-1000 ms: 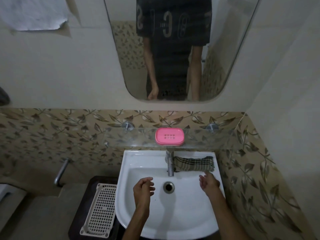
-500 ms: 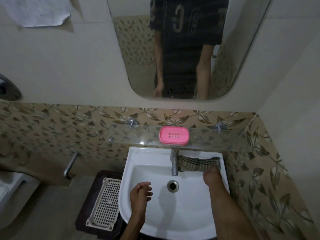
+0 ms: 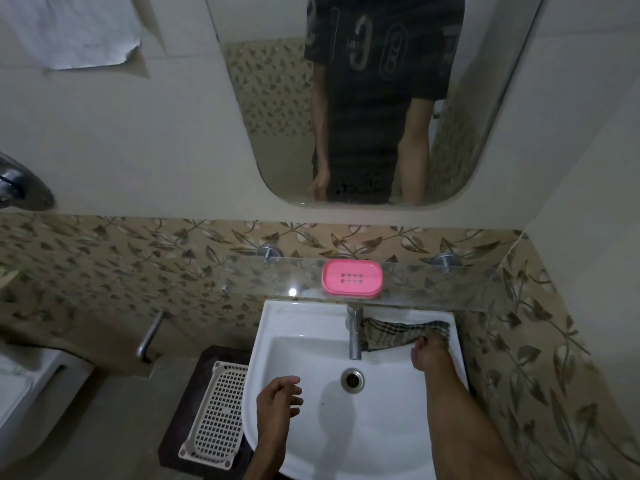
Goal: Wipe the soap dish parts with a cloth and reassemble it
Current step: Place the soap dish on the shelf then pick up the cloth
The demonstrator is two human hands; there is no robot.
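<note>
A pink soap dish [image 3: 352, 277] with a perforated insert sits whole on the glass shelf [image 3: 415, 284] above the sink. A dark checked cloth [image 3: 391, 334] lies on the sink's back ledge, right of the tap. My right hand [image 3: 429, 351] is on the cloth's right end, its fingers curled into the fabric. My left hand [image 3: 277, 403] hovers over the basin's left side with loosely curled fingers, holding nothing.
The white sink [image 3: 277, 327] has a steel tap [image 3: 354, 336] and a drain [image 3: 352, 379]. A white plastic mesh tray [image 3: 216, 415] lies on a dark mat at lower left. A mirror [image 3: 374, 98] hangs above, and a tiled wall closes the right side.
My right hand has moved forward from over the basin onto the cloth and curled into it. My left hand stayed over the basin. The camera view shifted slightly.
</note>
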